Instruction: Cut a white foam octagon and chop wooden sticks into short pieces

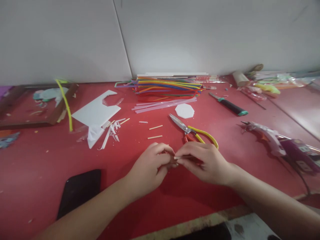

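My left hand (152, 165) and my right hand (205, 162) meet over the red table (140, 210). The right fingers pinch a small thin wooden stick (177, 157). My left fingers are curled together at its end; what they hold is mostly hidden. Two short wooden sticks (155, 137) lie just beyond my left hand. Scissors (186, 128) with yellow and red handles rest behind my right hand, blades pointing away to the left. Past them lies a white paper octagon (184, 110).
A black phone (80, 190) lies at lower left. Cut white paper (96, 111) and scraps (111, 133) are left of centre. Colourful pipe cleaners (167, 87) lie by the wall. A cutter (231, 106) and glue gun (266, 135) lie right; a brown tray (30, 125) stands left.
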{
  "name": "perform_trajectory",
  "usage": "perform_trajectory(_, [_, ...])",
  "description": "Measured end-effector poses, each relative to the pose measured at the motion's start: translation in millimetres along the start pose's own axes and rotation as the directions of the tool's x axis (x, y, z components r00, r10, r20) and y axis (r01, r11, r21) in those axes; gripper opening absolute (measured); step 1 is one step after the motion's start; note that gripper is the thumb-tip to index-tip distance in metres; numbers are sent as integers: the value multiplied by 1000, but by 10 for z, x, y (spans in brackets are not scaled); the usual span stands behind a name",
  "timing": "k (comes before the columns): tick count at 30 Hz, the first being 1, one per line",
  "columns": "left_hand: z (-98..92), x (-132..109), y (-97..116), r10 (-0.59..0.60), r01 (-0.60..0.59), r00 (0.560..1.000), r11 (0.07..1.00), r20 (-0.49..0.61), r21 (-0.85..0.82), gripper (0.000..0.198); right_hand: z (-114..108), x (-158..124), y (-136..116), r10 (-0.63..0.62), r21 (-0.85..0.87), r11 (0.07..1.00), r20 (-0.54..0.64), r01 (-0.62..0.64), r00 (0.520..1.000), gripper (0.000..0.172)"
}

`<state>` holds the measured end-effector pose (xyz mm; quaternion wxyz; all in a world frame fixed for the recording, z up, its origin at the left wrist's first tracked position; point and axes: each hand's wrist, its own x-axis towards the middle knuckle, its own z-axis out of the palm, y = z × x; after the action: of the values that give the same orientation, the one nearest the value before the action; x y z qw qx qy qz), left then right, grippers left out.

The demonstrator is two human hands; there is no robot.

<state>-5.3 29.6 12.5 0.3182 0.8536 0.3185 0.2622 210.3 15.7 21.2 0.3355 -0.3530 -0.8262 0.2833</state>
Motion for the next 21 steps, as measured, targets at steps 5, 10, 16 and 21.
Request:
perform_trajectory(5, [-25, 30, -13, -200, 173, 977, 944, -70, -281, 7, 25, -16, 34, 209, 386, 914, -185, -124, 960, 32])
perform_trajectory(10, [-48, 39, -26, -359, 270, 932, 778, -48, -567, 9, -21, 38, 49, 368, 593, 778, -162, -208, 916, 15])
perform_trajectory(16, [-34, 42, -11, -424, 273, 905, 635, -31, -723, 14, -181, 67, 84, 539, 862, 408, 37, -299, 841, 19])
perform_trajectory(21, [-20, 60, -24, -446, 286, 895, 567, 3, -772, 17, -136, 60, 123, 581, 813, 453, 42, -366, 813, 15])
